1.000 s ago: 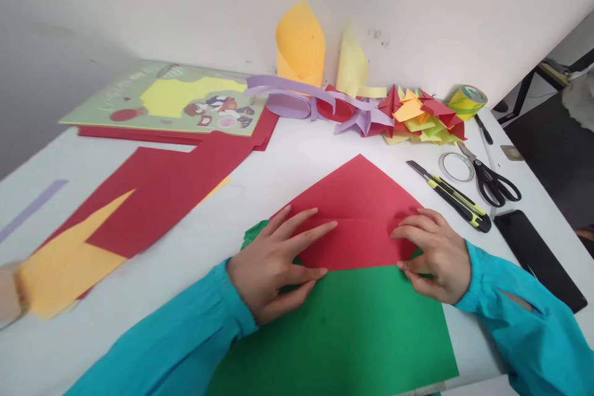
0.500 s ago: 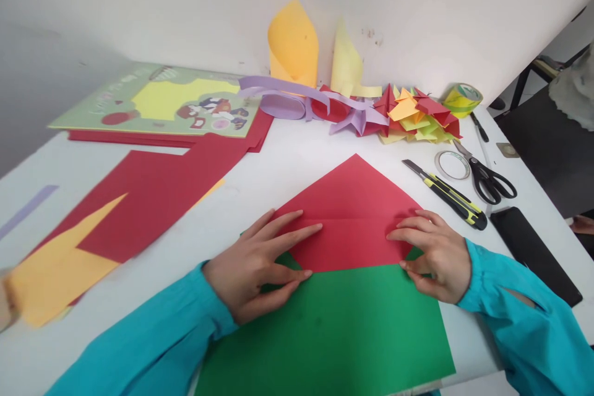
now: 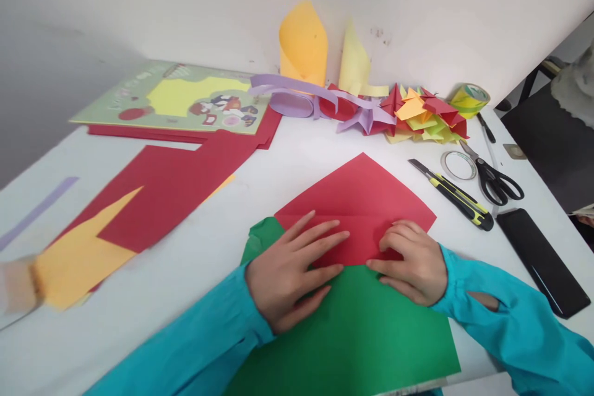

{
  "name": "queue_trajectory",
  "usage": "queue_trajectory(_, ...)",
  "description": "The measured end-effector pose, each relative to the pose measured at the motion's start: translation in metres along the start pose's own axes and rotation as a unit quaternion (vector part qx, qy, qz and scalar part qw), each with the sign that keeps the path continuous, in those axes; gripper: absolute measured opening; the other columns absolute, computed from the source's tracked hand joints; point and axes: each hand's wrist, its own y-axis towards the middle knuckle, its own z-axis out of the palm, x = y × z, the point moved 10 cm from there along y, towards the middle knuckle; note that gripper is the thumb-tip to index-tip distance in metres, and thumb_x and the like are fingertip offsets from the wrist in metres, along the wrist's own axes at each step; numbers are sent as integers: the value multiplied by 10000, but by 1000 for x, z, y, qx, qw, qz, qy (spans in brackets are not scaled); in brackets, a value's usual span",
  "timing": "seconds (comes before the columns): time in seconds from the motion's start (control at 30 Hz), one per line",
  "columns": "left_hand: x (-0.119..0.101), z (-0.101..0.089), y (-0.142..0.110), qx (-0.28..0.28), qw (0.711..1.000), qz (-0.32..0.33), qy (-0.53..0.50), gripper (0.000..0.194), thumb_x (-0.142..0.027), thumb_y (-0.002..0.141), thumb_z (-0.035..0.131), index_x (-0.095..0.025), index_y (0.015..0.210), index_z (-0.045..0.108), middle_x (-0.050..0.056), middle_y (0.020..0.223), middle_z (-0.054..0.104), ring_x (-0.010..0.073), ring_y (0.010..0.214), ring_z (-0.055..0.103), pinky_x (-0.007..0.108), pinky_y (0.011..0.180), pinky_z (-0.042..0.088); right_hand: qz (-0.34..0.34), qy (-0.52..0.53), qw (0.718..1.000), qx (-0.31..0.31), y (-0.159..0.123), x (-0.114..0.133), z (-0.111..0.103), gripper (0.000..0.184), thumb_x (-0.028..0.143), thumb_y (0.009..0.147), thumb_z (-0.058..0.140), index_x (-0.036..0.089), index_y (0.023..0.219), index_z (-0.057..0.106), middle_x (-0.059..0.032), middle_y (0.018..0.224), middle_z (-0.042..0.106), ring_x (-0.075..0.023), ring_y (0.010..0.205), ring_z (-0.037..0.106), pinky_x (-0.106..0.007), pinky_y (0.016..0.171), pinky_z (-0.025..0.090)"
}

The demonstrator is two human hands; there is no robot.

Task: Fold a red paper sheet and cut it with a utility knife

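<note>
Green sheet (image 3: pixel 362 337) lay nearest — left hand (image 3: pixel 288 278) spread, right hand (image 3: pixel 415 263) curled, both touching the red paper (image 3: pixel 362 185) overlapping its far part. They'd slid inward along red's near edge — so it looked steadied closer to its middle.

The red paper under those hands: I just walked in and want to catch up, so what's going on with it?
A person in blue sleeves has both hands on the red paper, which lies partly over green paper. The left hand is spread on it, and the right hand has its fingers bent near the lower edge. A crease line crosses the red paper. The cutter and scissors lie unheld.
</note>
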Motion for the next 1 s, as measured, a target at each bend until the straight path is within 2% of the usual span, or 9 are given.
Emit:
queue_trajectory(0.07,-6,9,2,7,1000,4,2,337,-180,814,498,-223,1128,610,120,1360,491,298,1315,363,600,1068,278,1,-29,1000,-5,2,2,3,256,318,849,554,256,1079,647,-66,882,558,-207,873,482,-402,778,416)
queue_trajectory(0.17,-10,18,4,11,1000,-1,8,362,-240,820,523,-230,1178,580,118,1339,509,313,1285,392,588,1055,305,-10,-78,997,-18,4,7,4,206,304,852,564,276,1026,670,-47,819,552,-194,836,472,-402,803,407)
queue_trajectory(0.5,-10,23,7,17,999,7,39,381,-291,818,547,-238,1194,573,100,1309,532,320,1238,425,591,1050,306,-35,-97,992,-73,8,16,-2,132,225,840,555,218,783,674,-36,742,547,-172,777,476,-389,795,411)
queue_trajectory(0.67,-13,19,10,1,998,10,57,331,-266,808,558,-224,1132,611,104,1269,563,305,1208,459,587,1049,311,-52,-95,993,-40,8,16,-3,87,222,821,589,203,827,674,-49,791,577,-176,828,502,-386,809,423)
queue_trajectory(0.83,-11,10,10,-15,999,19,49,258,-191,818,524,-219,1044,647,70,1259,589,268,1182,498,565,1069,299,-48,-76,996,-29,-2,11,-6,130,223,821,579,181,902,672,-84,878,617,-205,882,529,-417,816,442)
queue_trajectory(1.0,-6,5,6,-20,999,21,45,263,-174,803,557,-241,1036,656,54,1247,604,246,1206,495,548,1095,274,-45,-74,996,-19,-11,7,-10,167,209,819,575,182,960,662,-100,956,630,-209,927,547,-426,832,449)
